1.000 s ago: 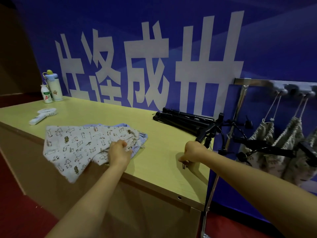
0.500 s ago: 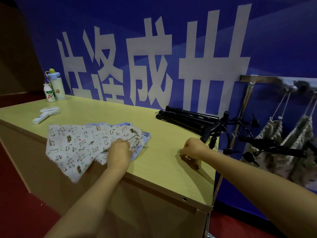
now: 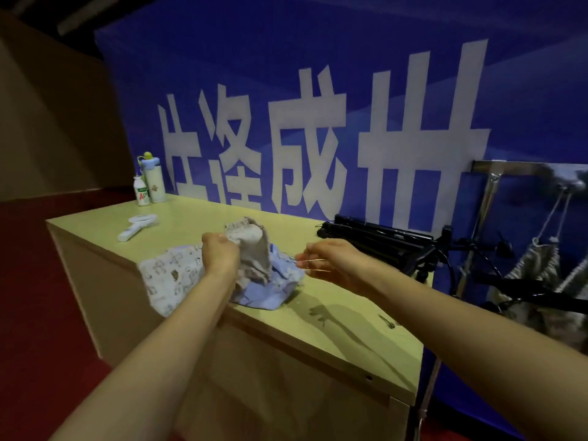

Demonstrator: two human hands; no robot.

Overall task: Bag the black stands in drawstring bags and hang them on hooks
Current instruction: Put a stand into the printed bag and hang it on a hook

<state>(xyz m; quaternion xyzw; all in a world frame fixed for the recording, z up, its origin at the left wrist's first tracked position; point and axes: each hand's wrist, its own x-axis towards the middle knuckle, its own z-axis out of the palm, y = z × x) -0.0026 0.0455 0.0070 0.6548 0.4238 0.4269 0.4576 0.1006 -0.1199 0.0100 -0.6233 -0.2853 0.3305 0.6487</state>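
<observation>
My left hand (image 3: 220,256) grips the gathered top of a printed drawstring bag (image 3: 254,249) and holds it lifted above the pile of bags (image 3: 171,278) on the wooden table (image 3: 350,316). My right hand (image 3: 331,261) hovers just right of the lifted bag and pinches its thin drawstring between the fingers. Folded black stands (image 3: 378,238) lie at the table's far right edge. Right of the table, filled drawstring bags (image 3: 534,265) hang from hooks (image 3: 569,186) on a metal rail.
A handheld fan (image 3: 137,225), a small drink bottle (image 3: 141,191) and a water bottle (image 3: 153,176) stand at the table's far left. A small dark clip (image 3: 386,321) lies near the right front edge. A blue banner (image 3: 318,122) backs the table.
My left hand has lifted one bag up off the pile. My right hand left the table near the small clip and moved left to take the drawstring. The camera shifted.
</observation>
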